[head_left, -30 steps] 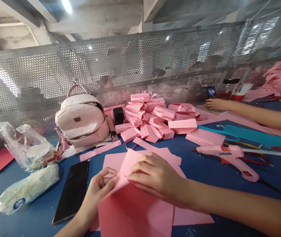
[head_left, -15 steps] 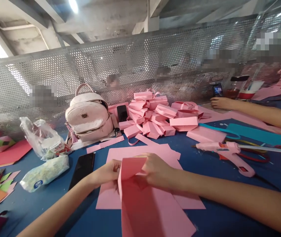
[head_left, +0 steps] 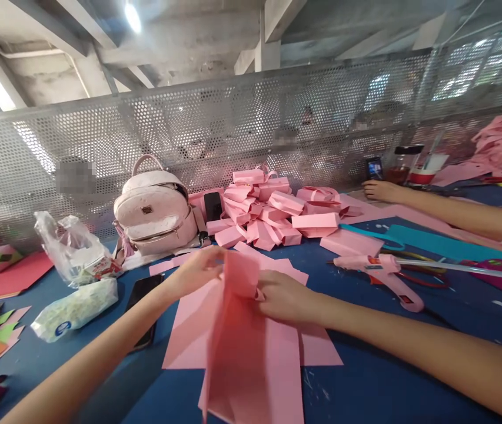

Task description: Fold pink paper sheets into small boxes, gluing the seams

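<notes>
A folded pink paper piece (head_left: 242, 347) stands in front of me, its long end reaching the bottom edge of the view. My left hand (head_left: 200, 271) pinches its upper left edge. At the right of its top, my right hand (head_left: 279, 297) has its fingers curled on the paper, the fingertips partly hidden behind it. Flat pink sheets (head_left: 184, 341) lie on the blue table (head_left: 356, 388) beneath. A heap of folded pink paper pieces (head_left: 272, 206) is behind my hands.
A pink glue gun (head_left: 381, 274) lies to the right. Behind on the left are a pale backpack (head_left: 153, 212), a black phone (head_left: 145, 294), a tissue pack (head_left: 76, 309) and a plastic bag (head_left: 72, 247). Another person's hand (head_left: 381, 189) rests at the far right.
My left hand has risen with the paper's upper left edge. The paper's lower end has swung left. The view has shifted slightly, with the glue gun now further left.
</notes>
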A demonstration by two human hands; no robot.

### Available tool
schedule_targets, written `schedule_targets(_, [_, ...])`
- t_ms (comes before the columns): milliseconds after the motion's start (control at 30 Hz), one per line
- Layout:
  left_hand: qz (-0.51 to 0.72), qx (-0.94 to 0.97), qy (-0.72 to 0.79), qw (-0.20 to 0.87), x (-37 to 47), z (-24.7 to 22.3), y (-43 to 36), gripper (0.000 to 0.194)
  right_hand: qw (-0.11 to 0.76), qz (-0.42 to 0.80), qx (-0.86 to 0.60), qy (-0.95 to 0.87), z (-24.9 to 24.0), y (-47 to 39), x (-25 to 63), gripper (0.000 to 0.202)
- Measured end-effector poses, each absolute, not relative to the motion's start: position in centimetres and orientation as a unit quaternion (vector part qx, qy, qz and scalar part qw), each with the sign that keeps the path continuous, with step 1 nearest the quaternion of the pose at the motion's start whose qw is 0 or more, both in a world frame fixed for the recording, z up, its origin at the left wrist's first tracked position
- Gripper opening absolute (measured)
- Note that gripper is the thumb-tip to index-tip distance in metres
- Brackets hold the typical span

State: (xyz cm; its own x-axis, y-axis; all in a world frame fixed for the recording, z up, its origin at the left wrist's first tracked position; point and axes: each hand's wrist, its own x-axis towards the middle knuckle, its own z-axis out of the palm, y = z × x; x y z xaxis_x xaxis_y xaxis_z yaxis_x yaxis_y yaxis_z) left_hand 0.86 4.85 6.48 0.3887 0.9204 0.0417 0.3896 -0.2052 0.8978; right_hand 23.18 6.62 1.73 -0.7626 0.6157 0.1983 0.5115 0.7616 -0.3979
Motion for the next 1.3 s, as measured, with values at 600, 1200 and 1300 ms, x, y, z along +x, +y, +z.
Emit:
schedule_targets(600, [0.207,0.870,0.442,-0.076,1.2,-2.2,-2.2,0.034,0.093,0.196,-0.373,-0.902,1.3,4.6,24.5,0.012])
schedule_targets(1200, [0.216,0.793,0.559,0.108,3.6,-2.5,0.1,0.025,0.227,0.257,-0.222,-0.913,-2.7,4.9,26.7,0.020])
schedule_targets(1300, [0.193,0.791,0.576,0.072,4.0,-3.0,0.1,0.021,0.229,0.262,-0.211,-0.913,-2.6,4.9,26.9,0.019])
